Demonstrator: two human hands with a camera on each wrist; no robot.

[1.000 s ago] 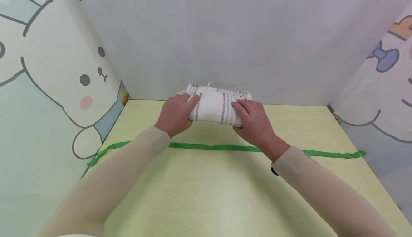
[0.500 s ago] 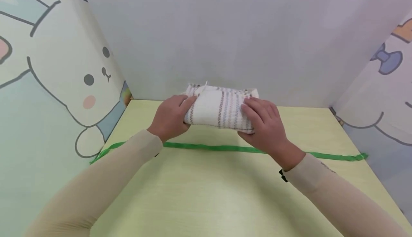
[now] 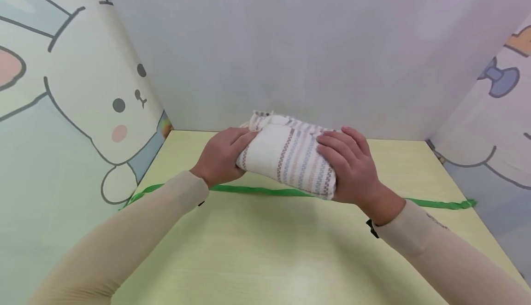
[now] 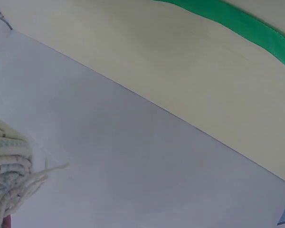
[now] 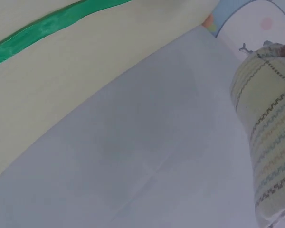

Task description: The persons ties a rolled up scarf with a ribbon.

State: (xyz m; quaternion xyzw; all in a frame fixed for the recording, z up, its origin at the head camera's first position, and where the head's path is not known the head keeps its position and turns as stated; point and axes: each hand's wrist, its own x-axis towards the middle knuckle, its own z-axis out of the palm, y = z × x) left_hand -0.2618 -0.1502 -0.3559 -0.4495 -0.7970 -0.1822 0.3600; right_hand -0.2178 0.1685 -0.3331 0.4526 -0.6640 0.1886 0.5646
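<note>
Gripping: white striped cloth roll [image 3: 288, 155]
Left hand [image 3: 224, 155]: curled round, 9 o'clock
Right hand [image 3: 354, 169]: curled round, 3 o'clock

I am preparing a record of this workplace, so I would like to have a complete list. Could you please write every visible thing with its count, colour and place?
table: 1, pale yellow, below
green ribbon: 1, green, lying across the table
back wall: 1, greyish white, behind the table
side walls: 2, pale with cartoon drawings, left and right
drawn rabbit: 1, white, on the left one
drawn bow: 1, blue, on the right one
rolled cloth: 1, white with brown, blue and pink stripes, above the table
sleeves: 2, beige, lower left and right
dark pieces: 2, black, one at each sleeve's end; too small to identify
left hand: 1, bare, gripping the cloth's left end
right hand: 1, bare, gripping its right end
</note>
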